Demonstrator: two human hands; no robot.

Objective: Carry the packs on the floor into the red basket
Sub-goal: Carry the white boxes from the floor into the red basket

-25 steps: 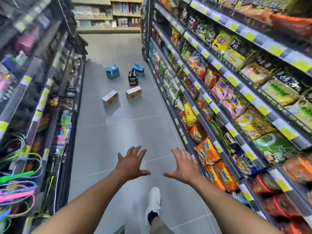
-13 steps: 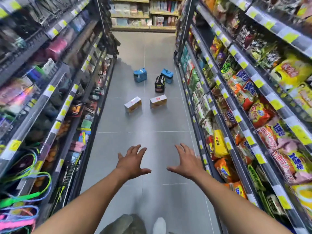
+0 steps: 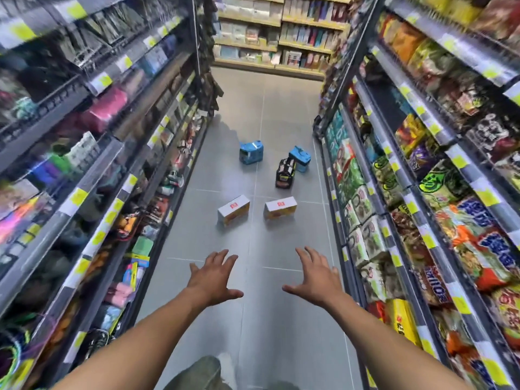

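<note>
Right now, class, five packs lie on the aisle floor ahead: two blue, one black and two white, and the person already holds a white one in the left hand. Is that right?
Not quite. The head view shows the left hand open and empty, like the right hand; both white packs lie on the floor. The count and colours are right.

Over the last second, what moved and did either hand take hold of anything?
The person walked forward down the aisle, so the five packs on the floor now sit nearer. Neither the left hand nor the right hand grasped anything. Unchanged: both hands outstretched with fingers spread, two white-topped boxes nearest, black pack and two blue packs behind. No red basket visible.
</note>
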